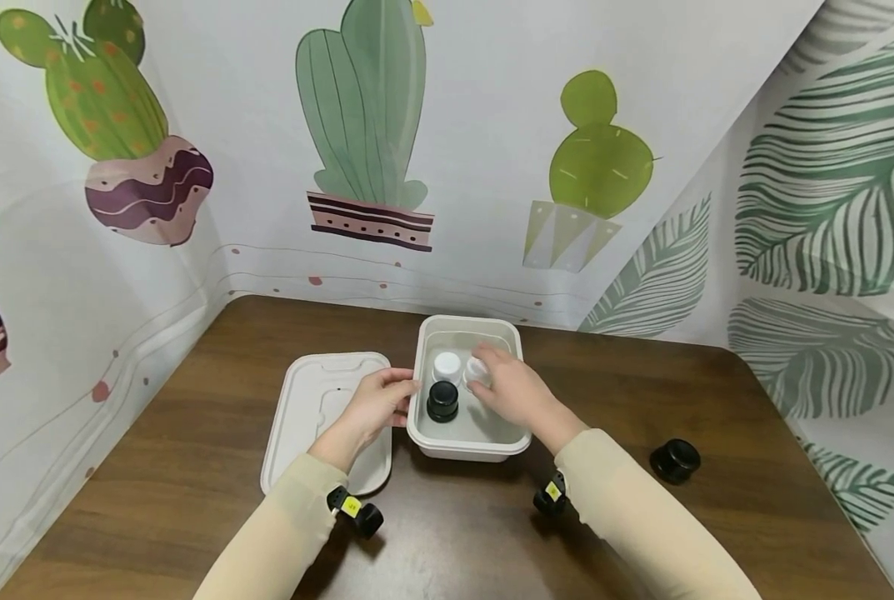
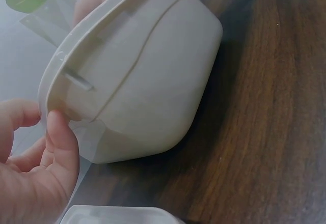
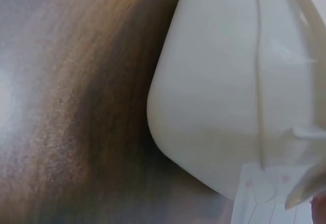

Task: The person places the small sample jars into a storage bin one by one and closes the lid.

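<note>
A white plastic tub (image 1: 465, 450) stands on the table. At its left rim, my left hand (image 1: 375, 404) pinches the edge between thumb and fingers; the left wrist view shows the thumb and fingers (image 2: 62, 135) right at the lip. My right hand (image 1: 517, 390) reaches over the right wall into the tub, its thumb and fingers round a white round-topped jar (image 1: 475, 372). Beside that one is a second white jar (image 1: 447, 365). A black jar (image 1: 442, 402) sits in front of them inside the tub. The right wrist view mostly shows the tub's outer wall (image 3: 214, 81).
A white lid (image 1: 289, 429) lies flat on the wooden table (image 1: 447, 533), left of the tub and partly under the left forearm. Another black jar (image 1: 675, 461) stands at the right, beyond the right sleeve. A cactus-print cloth (image 1: 484, 167) hangs behind the table.
</note>
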{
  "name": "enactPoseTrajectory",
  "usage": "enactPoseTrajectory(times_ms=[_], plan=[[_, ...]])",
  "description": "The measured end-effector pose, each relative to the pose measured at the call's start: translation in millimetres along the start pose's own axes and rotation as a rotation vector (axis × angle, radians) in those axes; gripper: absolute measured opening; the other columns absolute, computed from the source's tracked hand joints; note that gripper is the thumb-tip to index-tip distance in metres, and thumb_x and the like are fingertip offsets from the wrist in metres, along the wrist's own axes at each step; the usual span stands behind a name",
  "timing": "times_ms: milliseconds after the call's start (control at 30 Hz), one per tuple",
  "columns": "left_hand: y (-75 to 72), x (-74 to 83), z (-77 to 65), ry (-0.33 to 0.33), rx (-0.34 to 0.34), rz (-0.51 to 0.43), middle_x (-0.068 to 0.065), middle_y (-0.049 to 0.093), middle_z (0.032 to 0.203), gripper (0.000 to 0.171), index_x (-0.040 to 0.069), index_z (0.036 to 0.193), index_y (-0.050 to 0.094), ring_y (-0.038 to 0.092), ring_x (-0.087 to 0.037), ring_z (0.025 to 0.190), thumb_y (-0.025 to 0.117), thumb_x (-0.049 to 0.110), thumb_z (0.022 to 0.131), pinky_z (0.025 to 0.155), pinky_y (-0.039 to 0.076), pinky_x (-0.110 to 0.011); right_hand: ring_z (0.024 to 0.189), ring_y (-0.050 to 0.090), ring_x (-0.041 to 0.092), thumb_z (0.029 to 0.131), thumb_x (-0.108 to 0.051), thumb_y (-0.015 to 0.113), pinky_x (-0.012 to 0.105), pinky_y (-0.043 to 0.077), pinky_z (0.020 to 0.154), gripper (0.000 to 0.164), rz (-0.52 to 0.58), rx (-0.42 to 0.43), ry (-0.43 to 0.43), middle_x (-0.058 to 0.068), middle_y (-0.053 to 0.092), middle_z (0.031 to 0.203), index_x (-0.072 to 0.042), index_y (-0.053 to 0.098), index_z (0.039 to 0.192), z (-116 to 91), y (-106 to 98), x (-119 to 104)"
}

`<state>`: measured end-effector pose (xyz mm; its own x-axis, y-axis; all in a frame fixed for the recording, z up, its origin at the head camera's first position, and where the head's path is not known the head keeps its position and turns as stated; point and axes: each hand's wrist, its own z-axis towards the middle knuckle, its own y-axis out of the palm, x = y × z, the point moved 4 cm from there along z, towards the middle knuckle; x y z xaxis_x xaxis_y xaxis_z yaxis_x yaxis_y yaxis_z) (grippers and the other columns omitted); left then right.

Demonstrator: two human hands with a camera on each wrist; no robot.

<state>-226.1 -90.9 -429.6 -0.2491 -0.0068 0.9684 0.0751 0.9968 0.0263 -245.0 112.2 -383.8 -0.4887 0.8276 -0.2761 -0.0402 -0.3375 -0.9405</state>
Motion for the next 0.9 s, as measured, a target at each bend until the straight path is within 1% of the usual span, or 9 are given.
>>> enactPoseTrajectory(times_ms=[200, 367, 567, 767, 900], plan=[[-1.2, -0.5, -1.2, 0.003, 0.001, 0.004, -0.005, 0.060, 0.080, 0.035, -0.004, 0.120, 0.054, 0.058, -0.011, 0.060, 0.058, 0.011, 0.089, 0.050, 0.050, -0.023, 0.129, 0.047, 0.031, 0.088, -0.029, 0.065, 0.044, 0.039, 0.107, 0.050, 0.115, 0.070, 0.006, 0.016, 0.050, 0.139, -0.002, 0.055, 0.128, -10, -10, 2], [-1.4, -1.6, -0.7, -0.008, -0.013, 0.001, -0.001, 0.058, 0.077, 0.035, -0.003, 0.122, 0.053, 0.056, -0.009, 0.059, 0.059, 0.011, 0.090, 0.049, 0.049, -0.022, 0.128, 0.048, 0.032, 0.088, -0.029, 0.066, 0.045, 0.039, 0.107, 0.048, 0.152, 0.116, -0.006, 0.018, 0.050, 0.138, -0.001, 0.056, 0.126, -20, -17, 7], [-1.2, -0.5, -1.6, -0.004, -0.028, -0.003, 0.000, 0.058, 0.077, 0.036, -0.004, 0.122, 0.052, 0.056, -0.008, 0.059, 0.058, 0.012, 0.091, 0.049, 0.049, -0.021, 0.126, 0.049, 0.034, 0.087, -0.028, 0.067, 0.047, 0.042, 0.103, 0.049, 0.173, 0.128, 0.014, 0.019, 0.050, 0.137, 0.000, 0.055, 0.126, -32, -20, 14], [-1.3, -0.2, -2.5, -0.007, -0.027, -0.003, 0.000, 0.058, 0.077, 0.035, -0.003, 0.122, 0.052, 0.056, -0.009, 0.059, 0.058, 0.012, 0.091, 0.049, 0.049, -0.021, 0.128, 0.047, 0.034, 0.088, -0.029, 0.065, 0.048, 0.041, 0.104, 0.049, 0.200, 0.121, 0.064, 0.017, 0.050, 0.138, -0.002, 0.055, 0.127, -42, -23, 21], [-1.4, -1.0, -1.9, -0.008, -0.025, -0.005, -0.001, 0.058, 0.079, 0.035, -0.003, 0.122, 0.052, 0.056, -0.009, 0.060, 0.059, 0.012, 0.091, 0.049, 0.049, -0.020, 0.128, 0.046, 0.033, 0.089, -0.030, 0.064, 0.048, 0.041, 0.103, 0.050, 0.212, 0.127, 0.080, 0.016, 0.049, 0.139, -0.002, 0.053, 0.129, -47, -26, 25]])
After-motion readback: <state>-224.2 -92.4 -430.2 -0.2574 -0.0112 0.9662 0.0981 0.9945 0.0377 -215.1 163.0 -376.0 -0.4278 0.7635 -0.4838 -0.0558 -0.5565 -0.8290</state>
